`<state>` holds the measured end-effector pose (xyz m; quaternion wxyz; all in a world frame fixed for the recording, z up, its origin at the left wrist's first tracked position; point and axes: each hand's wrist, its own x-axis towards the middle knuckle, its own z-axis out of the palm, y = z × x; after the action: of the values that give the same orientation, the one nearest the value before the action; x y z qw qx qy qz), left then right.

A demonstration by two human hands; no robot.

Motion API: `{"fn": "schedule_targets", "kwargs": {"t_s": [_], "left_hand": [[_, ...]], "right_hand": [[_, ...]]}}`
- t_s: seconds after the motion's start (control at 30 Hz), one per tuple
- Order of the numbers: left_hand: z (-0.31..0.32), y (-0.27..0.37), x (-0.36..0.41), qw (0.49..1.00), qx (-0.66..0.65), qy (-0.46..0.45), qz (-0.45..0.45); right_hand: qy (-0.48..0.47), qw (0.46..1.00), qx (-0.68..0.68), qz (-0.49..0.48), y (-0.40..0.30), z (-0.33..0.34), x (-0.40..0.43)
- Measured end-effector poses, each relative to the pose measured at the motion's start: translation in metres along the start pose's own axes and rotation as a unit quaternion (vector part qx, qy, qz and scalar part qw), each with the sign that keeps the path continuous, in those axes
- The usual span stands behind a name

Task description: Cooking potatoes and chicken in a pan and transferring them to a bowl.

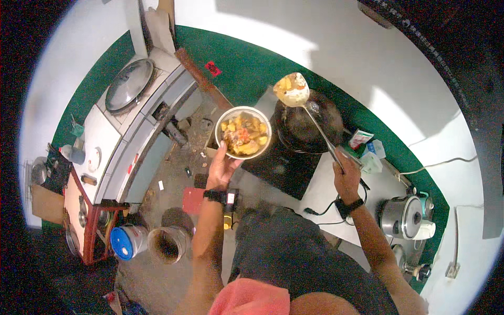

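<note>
My left hand [221, 170] holds a round bowl [269, 132] by its near side, thumb at the rim. Chunky yellow food [247, 147] with some red pieces and a pale patch fills the bowl. My right hand [347, 173] grips the metal handle of a wok spatula [321, 132]. Its broad blade [293, 94] is raised to the upper left of that hand and carries yellow bits and pale residue. A dark wok [311, 126] sits beneath the spatula, to the right of the bowl. Part of the wok is hidden behind the blade and handle.
A white counter [321, 189] on the right bears a lidded metal pot [401, 217], a black power cord [325, 209] and plastic packets [366, 147]. Left stands a tiled stove counter [165, 65] with a large lid [130, 86]. Buckets [167, 245] stand on the floor.
</note>
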<state>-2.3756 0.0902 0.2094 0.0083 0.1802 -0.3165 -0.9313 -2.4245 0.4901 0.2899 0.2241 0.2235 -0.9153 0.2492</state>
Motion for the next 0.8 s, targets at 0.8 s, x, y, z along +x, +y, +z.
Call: {"fn": "schedule_targets", "kwargs": {"t_s": [0.8], "left_hand": [[0.002, -0.01, 0.004, 0.999, -0.049, -0.012, -0.015]], "right_hand": [[-0.08, 0.991, -0.098, -0.038, -0.043, -0.031, -0.022]]}}
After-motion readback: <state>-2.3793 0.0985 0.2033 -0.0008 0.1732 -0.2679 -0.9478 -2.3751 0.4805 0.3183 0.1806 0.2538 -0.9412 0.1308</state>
